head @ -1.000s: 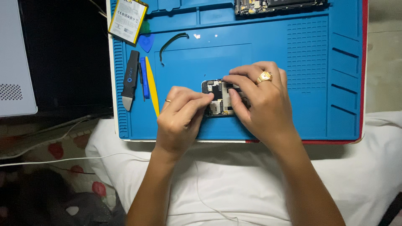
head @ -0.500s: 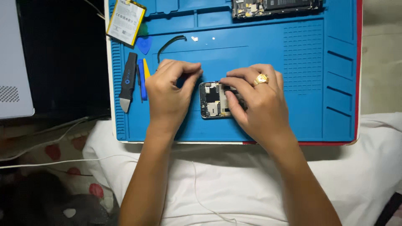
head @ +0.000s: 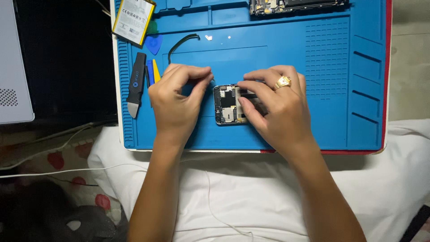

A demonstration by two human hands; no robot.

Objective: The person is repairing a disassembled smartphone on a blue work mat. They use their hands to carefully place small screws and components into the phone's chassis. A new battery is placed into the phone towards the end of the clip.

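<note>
Two hands at centre frame work an opened circuit module on my blue mat.
Right hand grasps it; left hand pinches shut, contents unclear.

Home setting, makeshift phone-repair spot. Blue silicone repair mat with moulded compartments fills upper centre of frame, resting on white bedsheet at bottom. Patterned fabric with red shapes at lower left, white cable trailing over it. Pry tools, flat battery at upper left of mat. Opened phone at centre; light grey device at left edge.
</note>
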